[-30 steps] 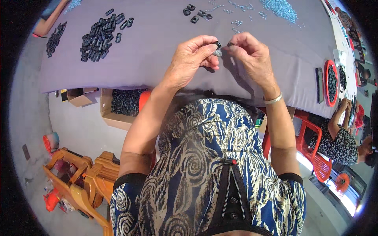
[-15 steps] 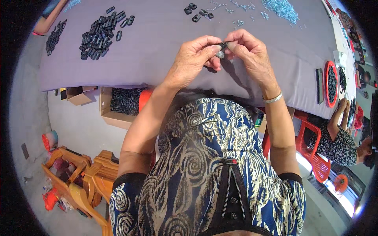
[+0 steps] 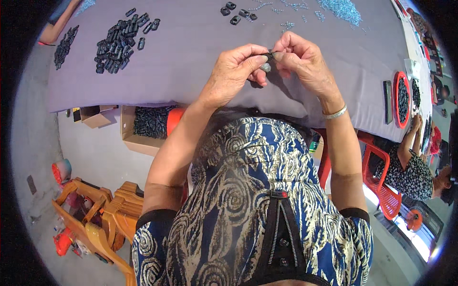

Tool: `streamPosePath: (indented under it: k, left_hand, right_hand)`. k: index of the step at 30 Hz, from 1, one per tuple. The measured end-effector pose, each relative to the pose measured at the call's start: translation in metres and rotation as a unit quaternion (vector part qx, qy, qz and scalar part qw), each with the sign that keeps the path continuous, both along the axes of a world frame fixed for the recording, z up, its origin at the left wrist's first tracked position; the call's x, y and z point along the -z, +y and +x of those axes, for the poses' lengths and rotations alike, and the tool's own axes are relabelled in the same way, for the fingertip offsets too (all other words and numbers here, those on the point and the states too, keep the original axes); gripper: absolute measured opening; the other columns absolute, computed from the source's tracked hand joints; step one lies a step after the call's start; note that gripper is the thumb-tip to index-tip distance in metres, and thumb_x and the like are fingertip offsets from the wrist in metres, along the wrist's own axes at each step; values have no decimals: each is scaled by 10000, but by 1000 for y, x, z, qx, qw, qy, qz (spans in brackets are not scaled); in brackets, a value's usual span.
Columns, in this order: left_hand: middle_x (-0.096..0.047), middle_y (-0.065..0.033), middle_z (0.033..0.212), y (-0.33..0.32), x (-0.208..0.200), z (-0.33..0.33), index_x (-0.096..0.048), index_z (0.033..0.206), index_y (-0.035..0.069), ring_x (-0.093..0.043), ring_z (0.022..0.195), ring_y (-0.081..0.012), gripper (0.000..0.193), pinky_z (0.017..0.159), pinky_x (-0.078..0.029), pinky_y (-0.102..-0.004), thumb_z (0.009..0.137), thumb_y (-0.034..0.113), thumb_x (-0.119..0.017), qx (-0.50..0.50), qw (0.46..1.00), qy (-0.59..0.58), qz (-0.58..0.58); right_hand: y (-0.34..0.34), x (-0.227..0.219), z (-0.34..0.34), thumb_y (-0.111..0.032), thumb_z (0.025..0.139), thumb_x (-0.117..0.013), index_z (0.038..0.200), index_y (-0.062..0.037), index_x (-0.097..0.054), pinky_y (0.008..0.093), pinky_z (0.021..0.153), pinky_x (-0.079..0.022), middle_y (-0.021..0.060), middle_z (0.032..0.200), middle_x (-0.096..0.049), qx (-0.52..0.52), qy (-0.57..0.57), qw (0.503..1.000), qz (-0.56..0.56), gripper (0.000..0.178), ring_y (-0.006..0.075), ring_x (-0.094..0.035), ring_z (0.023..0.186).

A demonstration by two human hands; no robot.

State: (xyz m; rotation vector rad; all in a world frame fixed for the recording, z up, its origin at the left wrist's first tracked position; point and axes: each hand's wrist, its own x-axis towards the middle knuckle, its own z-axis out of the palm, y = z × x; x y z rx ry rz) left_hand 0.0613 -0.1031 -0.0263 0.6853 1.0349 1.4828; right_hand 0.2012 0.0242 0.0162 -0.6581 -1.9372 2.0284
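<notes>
Above the near part of the table, my left hand (image 3: 236,69) and my right hand (image 3: 305,62) meet, thumbs and fingertips pinched together. Between them is a small black plastic part (image 3: 270,55), mostly hidden by the fingers. A shiny silver-grey lump (image 3: 265,67) shows at my left fingers; whether it is a ring I cannot tell. Beyond the hands lie several loose black cord-lock pieces (image 3: 235,20). Tiny metal springs (image 3: 287,25) are scattered to their right, beside a larger heap of springs (image 3: 344,12). On the left sits a pile of black cord locks (image 3: 114,47).
A purple-grey cloth (image 3: 191,38) covers the table. At its right stand a red basket (image 3: 397,97) of black parts and a dark flat object (image 3: 387,102). Below the edge is a cardboard box (image 3: 140,144) of black pieces. Another person (image 3: 412,167) sits at the right; a forearm (image 3: 59,24) shows far left.
My right hand has shifted slightly, its wrist tilting down and to the right. The left hand stays nearly still, and both remain pinched at the black part.
</notes>
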Motion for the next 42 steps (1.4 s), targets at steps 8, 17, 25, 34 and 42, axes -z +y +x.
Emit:
streamPosePath:
  k: [8, 17, 25, 34, 42]
  left_hand:
    - [-595, -50, 755, -2, 1, 3, -558, 1131, -39, -610, 645, -127, 250, 645, -551, -292, 945, 125, -526, 9, 1000, 10, -5]
    - [-603, -39, 773, -3, 1, 9, -566, 1104, -33, -638, 629, -121, 240, 551, -501, -233, 955, 143, -502, -2, 1000, 4, 14]
    - [-608, -51, 759, -5, -7, 16, -571, 1043, -35, -643, 622, -123, 205, 541, -496, -234, 959, 127, -478, -17, 998, 59, 12]
    - [-599, -59, 599, -7, -14, 19, -585, 993, -16, -636, 547, -110, 180, 514, -497, -245, 947, 118, -475, -31, 985, 166, -45]
    - [-598, -53, 619, -12, -16, 25, -566, 998, 20, -614, 511, -109, 138, 508, -493, -259, 953, 121, -482, -23, 981, 191, -32]
  right_hand:
    - [10, -7, -1, -93, 864, -517, 843, -46, -521, 197, 511, -403, -28, 682, -517, -79, -38, 996, 28, 52, 43, -472, 579]
    - [11, -18, -4, -114, 889, -513, 840, -57, -503, 194, 486, -435, -27, 715, -515, -116, -70, 990, 48, 76, 34, -487, 616]
    - [8, -22, -3, -87, 900, -490, 810, -61, -456, 190, 404, -433, -15, 692, -503, -126, -111, 985, 46, 100, 34, -484, 550]
    - [13, -30, -6, -71, 901, -467, 805, -46, -440, 202, 417, -471, 18, 677, -530, -169, -176, 969, 33, 103, 50, -513, 541]
    - [8, -30, 0, -61, 911, -450, 785, -45, -420, 205, 423, -484, 14, 682, -541, -155, -185, 970, 14, 130, 46, -513, 561]
